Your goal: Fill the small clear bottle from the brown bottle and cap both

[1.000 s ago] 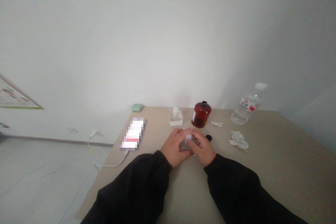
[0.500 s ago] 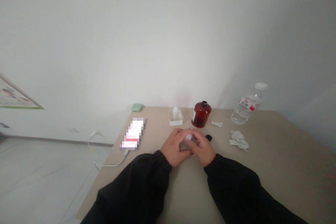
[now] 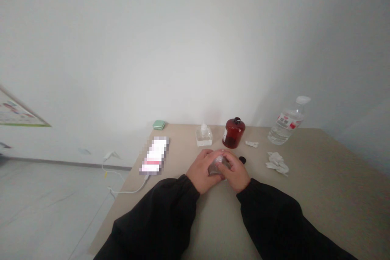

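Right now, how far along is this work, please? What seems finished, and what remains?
Done: a small black cap already lies loose on the table. In hand: the left hand and right hand cup a small clear glass bottle. Remaining: the brown glass bottle and square glass bottle stand apart, untouched by either hand.

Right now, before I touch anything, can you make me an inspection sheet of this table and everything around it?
Surface: beige table.
Job's things: glass bottle between both hands; black cap beside it.
Clutter: brown bottle, square jar, water bottle, tissues, paper scrap, green case, pixelated phone.
Hands: left hand and right hand both cupped on the glass bottle.
Cables: white cable running from the phone off the table.
Surroundings: white wall, grey floor, poster.
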A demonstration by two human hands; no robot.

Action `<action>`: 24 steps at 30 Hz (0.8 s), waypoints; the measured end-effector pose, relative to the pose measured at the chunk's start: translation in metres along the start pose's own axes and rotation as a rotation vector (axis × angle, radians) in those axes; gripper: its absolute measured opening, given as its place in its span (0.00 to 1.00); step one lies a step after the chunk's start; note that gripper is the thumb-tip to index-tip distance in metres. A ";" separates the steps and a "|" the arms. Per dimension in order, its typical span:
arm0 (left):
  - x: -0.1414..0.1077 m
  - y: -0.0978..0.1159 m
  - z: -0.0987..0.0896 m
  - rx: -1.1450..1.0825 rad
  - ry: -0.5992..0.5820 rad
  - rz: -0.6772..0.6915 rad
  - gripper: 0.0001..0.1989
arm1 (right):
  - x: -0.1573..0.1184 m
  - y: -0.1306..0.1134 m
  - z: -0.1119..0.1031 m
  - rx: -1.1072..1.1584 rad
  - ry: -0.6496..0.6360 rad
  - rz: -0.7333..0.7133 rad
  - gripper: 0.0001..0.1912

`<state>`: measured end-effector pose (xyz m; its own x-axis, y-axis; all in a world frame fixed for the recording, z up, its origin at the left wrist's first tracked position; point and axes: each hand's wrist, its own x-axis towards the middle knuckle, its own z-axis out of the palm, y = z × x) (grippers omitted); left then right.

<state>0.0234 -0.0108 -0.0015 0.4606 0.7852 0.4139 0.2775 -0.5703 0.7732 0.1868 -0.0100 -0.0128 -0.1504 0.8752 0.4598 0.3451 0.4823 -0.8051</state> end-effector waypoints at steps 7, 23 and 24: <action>0.000 0.000 0.000 -0.010 -0.006 0.005 0.36 | 0.000 -0.003 -0.001 0.016 -0.003 -0.012 0.11; 0.000 0.000 0.000 -0.001 0.001 0.001 0.36 | -0.001 -0.006 -0.002 0.012 -0.013 -0.026 0.12; 0.000 0.000 -0.001 -0.003 0.001 0.004 0.35 | -0.001 -0.007 -0.002 0.013 -0.020 -0.035 0.12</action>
<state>0.0229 -0.0111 -0.0011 0.4610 0.7832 0.4171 0.2736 -0.5726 0.7729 0.1864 -0.0139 -0.0068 -0.1811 0.8582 0.4804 0.3270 0.5132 -0.7935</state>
